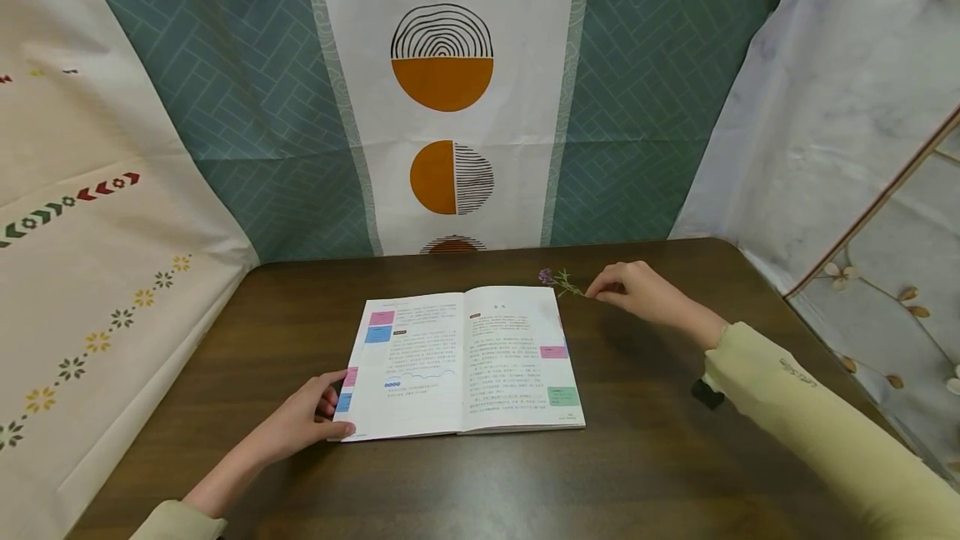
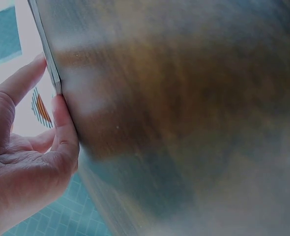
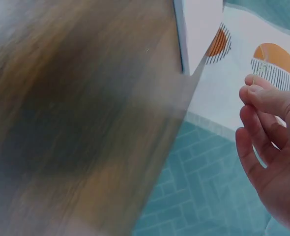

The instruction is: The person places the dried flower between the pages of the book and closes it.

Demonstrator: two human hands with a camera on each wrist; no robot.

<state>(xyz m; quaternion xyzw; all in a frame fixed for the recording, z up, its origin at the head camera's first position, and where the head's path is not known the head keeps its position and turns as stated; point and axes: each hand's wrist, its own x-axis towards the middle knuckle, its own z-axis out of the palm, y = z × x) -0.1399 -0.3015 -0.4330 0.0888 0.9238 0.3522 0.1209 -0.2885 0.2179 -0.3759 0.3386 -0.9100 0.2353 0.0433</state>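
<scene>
An open book (image 1: 510, 390) with printed text and pink, blue and green boxes lies on the brown table. My left hand (image 1: 300, 415) grips its lower left edge, thumb on the page and fingers at the side. In the left wrist view that hand (image 2: 32, 142) holds the book's edge (image 2: 50, 59) between thumb and finger. Beyond the book's upper right corner, my right hand (image 1: 637, 290) pinches the stem of a small purple flower sprig (image 1: 564, 282), its blossom pointing left toward the book. The right wrist view shows thumb and forefinger of the right hand (image 3: 268, 128) pressed together at the thin stem.
The wooden table (image 1: 517, 490) extends around the book. A green and white patterned cloth (image 1: 637, 107) hangs behind its far edge. A cream cloth (image 1: 112, 273) stands at the left, and a white marbled cloth (image 1: 847, 148) at the right.
</scene>
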